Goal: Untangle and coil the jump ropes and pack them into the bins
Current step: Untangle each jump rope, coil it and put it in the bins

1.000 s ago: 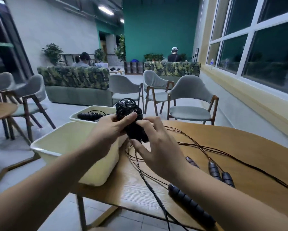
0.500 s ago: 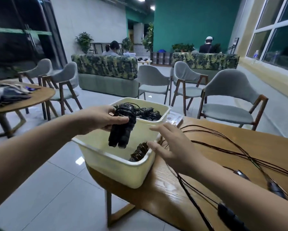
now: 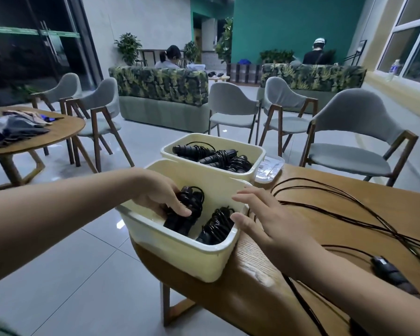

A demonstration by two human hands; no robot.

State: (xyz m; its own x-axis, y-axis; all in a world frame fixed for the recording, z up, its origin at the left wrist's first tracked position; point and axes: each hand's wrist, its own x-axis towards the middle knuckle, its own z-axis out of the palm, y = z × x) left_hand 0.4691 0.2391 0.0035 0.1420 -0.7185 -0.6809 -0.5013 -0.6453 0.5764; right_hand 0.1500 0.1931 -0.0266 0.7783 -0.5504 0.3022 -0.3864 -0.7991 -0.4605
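In the head view, a coiled jump rope (image 3: pixel 192 205), judged light and springy, best taken round its wrapped handles, is gripped inside the near bin (image 3: pixel 180 251) by the left hand (image 3: pixel 159 195), the right hand (image 3: pixel 274 226) spread empty.

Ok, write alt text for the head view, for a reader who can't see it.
A left hand holds a coiled jump rope inside the near bin, beside another coiled rope, with the open right hand by the bin's rim. A far bin behind holds more coiled ropes, and loose ropes sprawl across the wooden table.
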